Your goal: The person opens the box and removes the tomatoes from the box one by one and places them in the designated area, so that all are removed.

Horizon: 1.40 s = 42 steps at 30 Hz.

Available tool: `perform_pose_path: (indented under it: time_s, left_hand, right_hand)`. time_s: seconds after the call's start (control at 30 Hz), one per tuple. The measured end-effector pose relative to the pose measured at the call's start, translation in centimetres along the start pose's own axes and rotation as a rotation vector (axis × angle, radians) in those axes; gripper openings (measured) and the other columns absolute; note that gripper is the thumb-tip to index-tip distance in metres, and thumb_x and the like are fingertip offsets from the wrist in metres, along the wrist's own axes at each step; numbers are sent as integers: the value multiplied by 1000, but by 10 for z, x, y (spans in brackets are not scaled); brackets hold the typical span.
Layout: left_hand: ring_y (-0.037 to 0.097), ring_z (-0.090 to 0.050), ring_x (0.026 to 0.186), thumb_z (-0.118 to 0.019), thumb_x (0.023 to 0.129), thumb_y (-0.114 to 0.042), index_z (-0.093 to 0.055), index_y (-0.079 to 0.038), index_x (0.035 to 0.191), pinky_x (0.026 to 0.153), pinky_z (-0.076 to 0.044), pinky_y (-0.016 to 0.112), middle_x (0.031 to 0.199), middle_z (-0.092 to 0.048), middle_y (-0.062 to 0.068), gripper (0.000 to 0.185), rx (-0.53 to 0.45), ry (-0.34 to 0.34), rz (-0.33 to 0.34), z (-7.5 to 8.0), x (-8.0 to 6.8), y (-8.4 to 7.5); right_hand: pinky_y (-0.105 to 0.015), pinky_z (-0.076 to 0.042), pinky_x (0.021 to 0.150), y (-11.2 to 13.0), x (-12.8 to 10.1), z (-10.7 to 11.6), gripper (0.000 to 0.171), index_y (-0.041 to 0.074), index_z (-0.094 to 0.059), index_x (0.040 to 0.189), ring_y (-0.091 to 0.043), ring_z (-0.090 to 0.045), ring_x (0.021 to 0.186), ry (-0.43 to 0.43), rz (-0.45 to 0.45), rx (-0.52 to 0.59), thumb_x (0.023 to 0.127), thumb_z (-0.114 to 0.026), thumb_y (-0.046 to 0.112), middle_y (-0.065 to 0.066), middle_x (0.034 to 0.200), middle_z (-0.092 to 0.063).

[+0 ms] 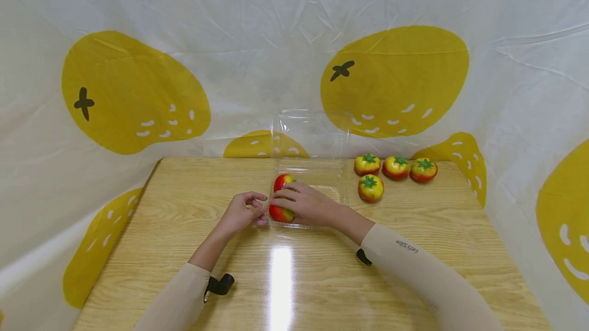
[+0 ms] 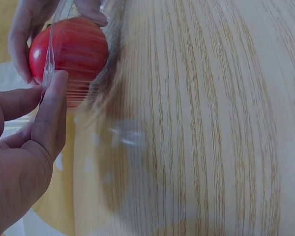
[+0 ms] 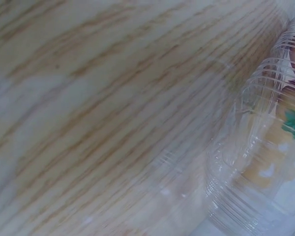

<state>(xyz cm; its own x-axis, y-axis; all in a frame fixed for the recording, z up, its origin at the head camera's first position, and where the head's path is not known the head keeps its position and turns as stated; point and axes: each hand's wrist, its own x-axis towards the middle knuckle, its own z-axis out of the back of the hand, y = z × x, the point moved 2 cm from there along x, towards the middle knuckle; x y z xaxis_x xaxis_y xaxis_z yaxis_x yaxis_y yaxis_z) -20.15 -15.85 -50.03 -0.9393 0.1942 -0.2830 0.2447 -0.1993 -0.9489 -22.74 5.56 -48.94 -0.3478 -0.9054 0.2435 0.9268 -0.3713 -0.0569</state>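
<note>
While your right hand [image 1: 306,204] reaches across with fingers curled over the red tomato [image 1: 281,213] in the near left corner of the clear box [image 1: 309,188] on the table [image 1: 294,269], your left hand [image 1: 244,212] pinches the box's left rim just beside it.

The table [image 1: 322,280] was pale grained wood with a glossy sheen. The container [image 1: 309,167] was clear, ribbed, shiny plastic. The tomatoes [image 1: 395,167] looked smooth and glossy.
</note>
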Motion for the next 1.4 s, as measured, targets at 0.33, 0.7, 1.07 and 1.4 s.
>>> perform_pose_path:
  time_s: [0.33,0.7,1.07,1.4]
  left_hand:
    - [21,-69,66,-64,88,4,-60,1,118,64,-62,33,88,-58,15,30,3,-14,14,0,-1,-1]
    - [20,-69,66,-64,88,4,-60,1,119,63,-62,33,89,-58,15,31,3,-14,4,0,-3,-3]
    - [18,-68,66,-63,88,5,-57,5,121,64,-62,32,89,-57,15,33,5,5,3,-1,-2,-4]
    - [18,-68,66,-62,89,5,-56,7,123,64,-62,32,90,-57,16,35,2,9,3,-2,-2,-4]
  right_hand:
    - [-39,-42,111,0,-1,2,71,22,-51,138,-23,-48,126,-34,17,-11,78,-77,48,3,138,-54]
    - [-36,-41,112,-2,-4,11,70,22,-50,139,-21,-48,128,-21,15,-25,79,-77,45,3,137,-54]
    - [-35,-43,111,-3,-11,18,70,18,-49,139,-21,-50,126,-17,-12,16,80,-76,45,0,137,-55]
    - [-36,-42,112,-5,-20,22,71,13,-51,135,-21,-49,128,-76,-1,47,77,-80,42,-5,136,-55]
